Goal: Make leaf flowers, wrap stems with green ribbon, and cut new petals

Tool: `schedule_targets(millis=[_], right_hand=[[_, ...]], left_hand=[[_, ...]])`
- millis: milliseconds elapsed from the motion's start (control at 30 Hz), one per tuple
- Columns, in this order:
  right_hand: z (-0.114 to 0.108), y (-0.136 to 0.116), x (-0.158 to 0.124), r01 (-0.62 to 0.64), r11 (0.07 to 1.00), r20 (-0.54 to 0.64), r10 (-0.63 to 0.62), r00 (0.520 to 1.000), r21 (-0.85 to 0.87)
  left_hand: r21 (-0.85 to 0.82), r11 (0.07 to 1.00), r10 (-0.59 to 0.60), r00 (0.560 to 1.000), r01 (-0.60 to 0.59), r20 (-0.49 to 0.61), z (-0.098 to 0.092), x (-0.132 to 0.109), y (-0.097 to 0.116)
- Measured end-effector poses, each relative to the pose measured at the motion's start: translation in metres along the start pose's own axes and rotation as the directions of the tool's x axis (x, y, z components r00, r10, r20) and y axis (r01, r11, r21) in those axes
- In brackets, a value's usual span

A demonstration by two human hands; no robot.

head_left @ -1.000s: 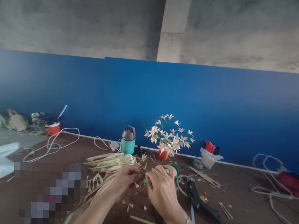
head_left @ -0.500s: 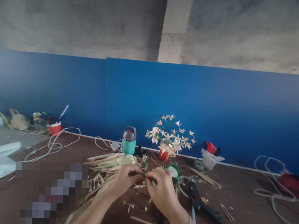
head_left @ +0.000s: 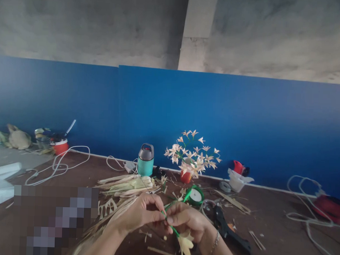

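Observation:
My left hand and my right hand meet low in the middle of the view, both pinched on a thin green stem. A pale cream paper-like flower hangs at the stem's lower end, below my right hand. A green tape roll lies on the brown table just beyond my right hand, with a green strip running from it toward my fingers. Dried pale leaves lie beyond my left hand.
An orange pot of cream flowers and a teal flask stand by the blue wall. A black glue gun lies right of my hands. White cables trail at left, and a red object with cables sits at far right.
Both hands dropped lower and nearer to me. My right hand turned over, and the stem's cream flower now shows beneath it. The green tape roll lies uncovered.

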State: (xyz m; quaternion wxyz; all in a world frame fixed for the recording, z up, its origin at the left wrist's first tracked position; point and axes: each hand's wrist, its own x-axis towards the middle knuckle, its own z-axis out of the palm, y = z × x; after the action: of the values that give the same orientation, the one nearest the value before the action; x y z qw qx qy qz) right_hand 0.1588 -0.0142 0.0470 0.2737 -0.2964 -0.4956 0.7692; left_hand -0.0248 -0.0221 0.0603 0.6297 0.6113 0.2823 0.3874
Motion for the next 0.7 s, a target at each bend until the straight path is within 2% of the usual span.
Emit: schedule_targets(millis=[133,200,267,333,367,433,567,700], right_hand=[[0.001,-0.001,-0.001,-0.056,0.998,-0.033,0.055,0.998,-0.030],[0.002,-0.008,-0.004,-0.109,0.973,-0.152,0.079,0.985,-0.205],[-0.001,-0.015,-0.005,-0.140,0.864,-0.338,-0.036,0.940,-0.483],[-0.010,-0.021,-0.001,-0.175,0.710,-0.469,-0.241,0.849,-0.682],[-0.015,-0.022,0.004,-0.190,0.682,-0.504,-0.297,0.811,-0.707],[-0.029,-0.024,0.020,-0.257,0.638,-0.560,-0.331,0.760,-0.726],[-0.053,-0.020,0.064,-0.401,0.586,-0.629,-0.255,0.734,-0.704],[-0.067,-0.015,0.101,-0.460,0.565,-0.664,-0.226,0.712,-0.685]], left_hand=[[0.092,0.995,0.029,0.999,-0.025,-0.043,-0.001,0.001,0.000],[0.119,0.993,0.034,0.997,-0.025,-0.069,-0.003,0.003,-0.003],[0.105,0.994,0.023,0.996,-0.013,-0.091,-0.007,0.005,-0.008],[0.083,0.997,0.003,0.994,0.006,-0.112,-0.011,0.008,-0.016],[0.082,0.997,-0.001,0.993,0.011,-0.119,-0.013,0.009,-0.020],[0.090,0.996,0.000,0.992,0.011,-0.124,-0.016,0.011,-0.029],[0.087,0.996,-0.018,0.992,0.029,-0.124,-0.017,0.013,-0.040],[0.064,0.998,-0.012,0.988,0.022,-0.155,-0.016,0.014,-0.040]])
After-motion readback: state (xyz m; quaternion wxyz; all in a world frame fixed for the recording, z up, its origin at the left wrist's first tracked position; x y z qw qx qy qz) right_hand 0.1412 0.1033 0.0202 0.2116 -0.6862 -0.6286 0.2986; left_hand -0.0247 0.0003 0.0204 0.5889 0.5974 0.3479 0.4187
